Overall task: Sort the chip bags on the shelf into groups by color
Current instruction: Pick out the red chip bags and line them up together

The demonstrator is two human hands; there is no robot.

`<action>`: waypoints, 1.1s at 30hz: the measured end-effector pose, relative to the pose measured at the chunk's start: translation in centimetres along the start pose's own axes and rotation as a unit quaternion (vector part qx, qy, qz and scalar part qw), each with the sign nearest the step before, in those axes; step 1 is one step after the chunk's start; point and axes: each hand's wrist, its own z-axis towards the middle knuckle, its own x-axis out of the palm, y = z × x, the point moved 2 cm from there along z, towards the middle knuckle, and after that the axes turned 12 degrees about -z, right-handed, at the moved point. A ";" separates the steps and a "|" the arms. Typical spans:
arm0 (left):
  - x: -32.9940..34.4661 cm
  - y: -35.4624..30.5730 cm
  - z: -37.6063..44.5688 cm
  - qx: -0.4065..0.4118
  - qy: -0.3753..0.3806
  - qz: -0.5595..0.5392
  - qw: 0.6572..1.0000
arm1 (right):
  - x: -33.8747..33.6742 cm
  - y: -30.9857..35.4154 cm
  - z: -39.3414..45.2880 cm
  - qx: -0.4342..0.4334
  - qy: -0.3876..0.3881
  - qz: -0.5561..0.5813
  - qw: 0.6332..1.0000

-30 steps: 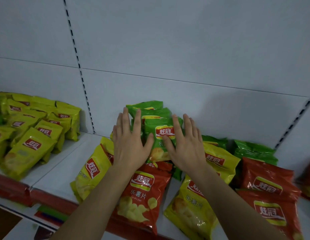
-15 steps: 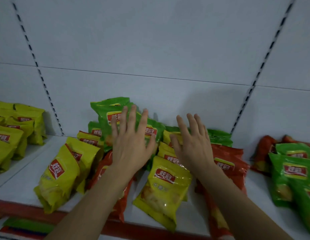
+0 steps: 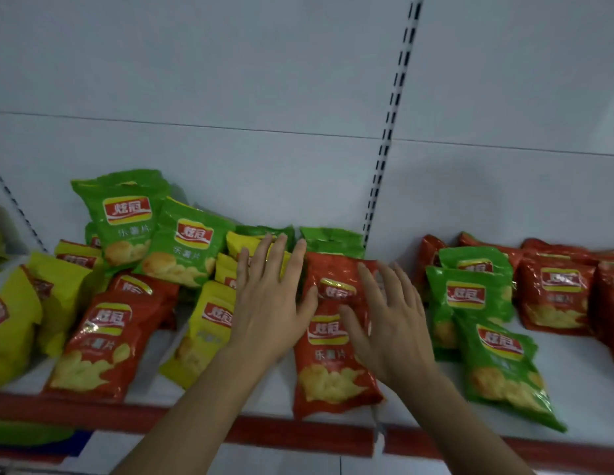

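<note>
Mixed chip bags lie on a white shelf (image 3: pixel 573 378). Two green bags (image 3: pixel 125 217) lean on the back wall at the left, with yellow bags (image 3: pixel 59 296) and a red bag (image 3: pixel 100 341) in front of them. In the middle lie two red bags (image 3: pixel 328 368), one behind the other. My left hand (image 3: pixel 269 303) is spread flat over yellow bags (image 3: pixel 209 330) just left of them. My right hand (image 3: pixel 391 323) hovers with fingers apart over the red bags' right side. Neither hand holds a bag. Green bags (image 3: pixel 497 365) and red bags (image 3: pixel 555 296) lie to the right.
A red strip (image 3: pixel 298 433) runs along the shelf's front edge. A slotted upright (image 3: pixel 391 132) divides the white back wall. More green bags (image 3: pixel 329 240) lie at the back behind my hands. A green item (image 3: pixel 24 433) shows on a lower level at bottom left.
The view has swung to the right along the shelf. Both hands moved right, from the green and yellow bags to the red bags in the middle; they stay spread and empty.
</note>
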 end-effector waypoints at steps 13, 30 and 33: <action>1.9 -3.4 -3.1 -0.010 0.000 -0.084 0.996 | 0.4 -0.8 -4.3 0.026 0.065 0.158 0.985; -1.2 -0.6 -2.7 -0.238 -0.060 -0.393 0.886 | 1.7 -0.5 -1.8 0.188 0.064 0.173 0.965; -1.1 0.1 -3.0 -0.253 -0.068 -0.381 0.887 | 3.5 0.0 -2.0 0.166 0.101 0.159 0.968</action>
